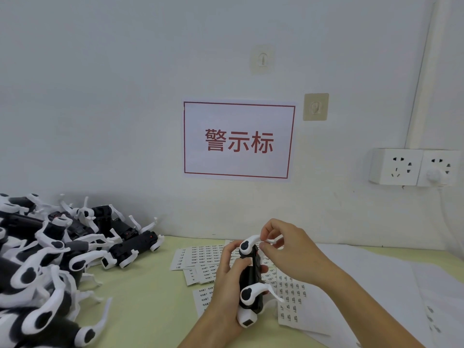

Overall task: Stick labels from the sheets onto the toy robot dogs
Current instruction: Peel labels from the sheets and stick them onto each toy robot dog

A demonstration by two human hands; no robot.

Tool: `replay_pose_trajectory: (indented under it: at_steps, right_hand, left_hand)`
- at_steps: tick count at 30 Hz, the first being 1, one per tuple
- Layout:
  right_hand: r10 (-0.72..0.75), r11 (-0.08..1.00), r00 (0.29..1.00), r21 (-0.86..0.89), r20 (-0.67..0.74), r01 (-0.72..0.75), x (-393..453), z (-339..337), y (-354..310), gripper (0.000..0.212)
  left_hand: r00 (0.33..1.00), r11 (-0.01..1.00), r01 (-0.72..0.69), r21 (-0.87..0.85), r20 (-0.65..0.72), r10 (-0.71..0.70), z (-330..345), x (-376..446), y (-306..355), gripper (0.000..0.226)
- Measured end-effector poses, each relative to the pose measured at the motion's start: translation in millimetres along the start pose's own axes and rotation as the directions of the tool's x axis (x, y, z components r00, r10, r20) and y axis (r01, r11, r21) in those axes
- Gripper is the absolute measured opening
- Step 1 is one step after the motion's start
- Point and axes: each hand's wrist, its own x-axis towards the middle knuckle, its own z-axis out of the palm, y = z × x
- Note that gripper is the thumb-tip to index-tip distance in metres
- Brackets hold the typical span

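A black toy robot dog (251, 277) with white legs is held on end above the label sheets. My left hand (227, 275) grips its body from the left, the thumb lying next to a small label stuck on the black side. My right hand (281, 247) pinches the tip of the dog's upper white leg. Several sheets of small printed labels (200, 257) lie spread on the pale green table beneath both hands.
A large pile of black-and-white toy dogs (47, 259) fills the left of the table (140, 285). White paper sheets (376, 285) cover the right side. The wall close behind carries a red-framed sign (238, 140), two hooks and a power socket (411, 167).
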Motion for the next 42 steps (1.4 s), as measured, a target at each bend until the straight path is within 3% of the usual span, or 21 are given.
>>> replay_pose_trajectory:
  at_steps: [7, 10, 14, 18, 22, 25, 29, 32, 36, 39, 42]
  right_hand:
    - [0.037, 0.998, 0.998, 0.05, -0.046, -0.034, 0.7, 4.8, -1.2, 0.009]
    - [0.061, 0.998, 0.997, 0.031, -0.053, -0.059, 0.4, 8.0, -0.6, 0.01]
    - [0.145, 0.987, 0.989, 0.067, 0.039, -0.148, 0.0, 10.6, 1.4, 0.032]
    - [0.21, 0.944, 0.967, 0.226, 0.143, -0.239, -1.3, 10.7, 1.3, 0.027]
    - [0.225, 0.922, 0.965, 0.292, 0.133, -0.255, 0.3, 6.9, 3.3, 0.036]
    - [0.27, 0.898, 0.961, 0.344, 0.059, -0.274, 2.7, 6.2, 8.2, 0.037]
    - [0.356, 0.822, 0.93, 0.503, -0.089, -0.266, 6.1, 4.6, 13.5, 0.032]
    - [0.399, 0.764, 0.91, 0.589, -0.112, -0.263, 4.9, 11.2, 14.3, 0.032]
    - [0.396, 0.76, 0.917, 0.578, -0.05, -0.297, -2.6, 25.3, 16.0, 0.032]
    - [0.372, 0.794, 0.928, 0.526, -0.023, -0.305, -9.0, 22.3, 17.3, 0.029]
    - [0.324, 0.848, 0.944, 0.461, -0.062, -0.261, -21.2, 19.1, 23.4, 0.012]
  left_hand:
    - [0.998, 0.998, 0.019, -0.055, 0.057, -0.016, -1.4, -1.3, 0.5, 0.043]
    - [0.998, 0.999, 0.016, -0.036, 0.065, -0.014, -2.1, -0.8, 0.1, 0.036]
    - [0.995, 1.0, 0.016, -0.006, 0.094, -0.015, -2.8, -0.4, -1.7, 0.041]
    - [0.993, 1.0, 0.004, -0.02, 0.119, -0.002, -1.1, -1.5, -1.3, 0.04]
    - [0.991, 0.999, 0.028, -0.047, 0.132, -0.021, 0.6, -1.8, -2.3, 0.047]
    - [0.995, 0.996, 0.074, -0.044, 0.067, -0.071, -2.4, -0.9, -2.2, 0.048]
    - [0.999, 0.999, 0.035, -0.03, -0.019, -0.036, -3.4, 1.3, -2.8, 0.052]
    - [0.994, 0.999, 0.034, -0.032, -0.104, -0.038, -2.0, 3.5, -5.0, 0.051]
    - [0.967, 0.998, 0.006, -0.062, -0.253, -0.022, -5.2, 9.8, -7.1, 0.027]
    - [0.941, 0.998, -0.03, -0.06, -0.338, 0.008, -6.3, 13.2, -9.2, 0.025]
    - [0.935, 0.998, -0.051, -0.044, -0.353, 0.032, -4.3, 12.7, -10.3, 0.022]
